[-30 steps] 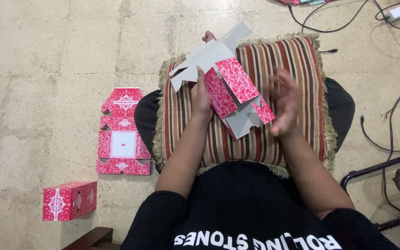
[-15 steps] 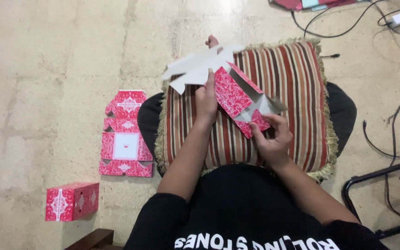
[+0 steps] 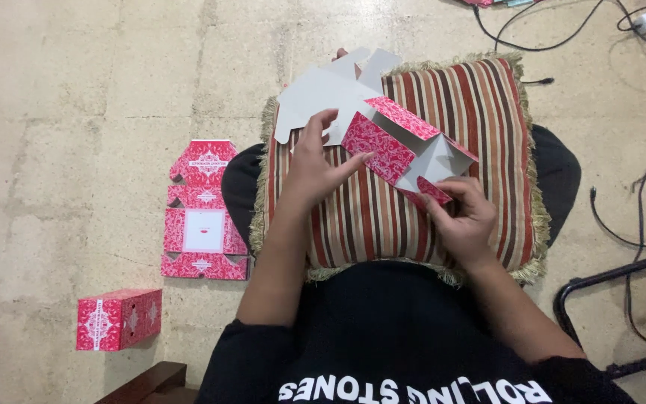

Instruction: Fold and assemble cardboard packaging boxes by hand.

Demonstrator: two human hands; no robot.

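Half-folded red patterned carton (image 3: 386, 146) sits on the striped cushion (image 3: 487, 112), grey inside showing. Left hand (image 3: 312, 168) presses on it, fingers (image 3: 353, 161) spread flat against the red side panel. Right hand (image 3: 469, 217) pinches the small lower flap between its fingertips. A flat carton blank (image 3: 203, 213) and a finished red box (image 3: 117, 319) lie on the floor, well left of the left fingers.

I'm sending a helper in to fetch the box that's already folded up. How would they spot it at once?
Start from the striped cushion on the person's lap and look across the tiled floor to its left. Past the flat unfolded carton lying there, nearer the bottom left corner, sits the finished box. It alone is a closed red and white patterned block, standing apart, untouched.
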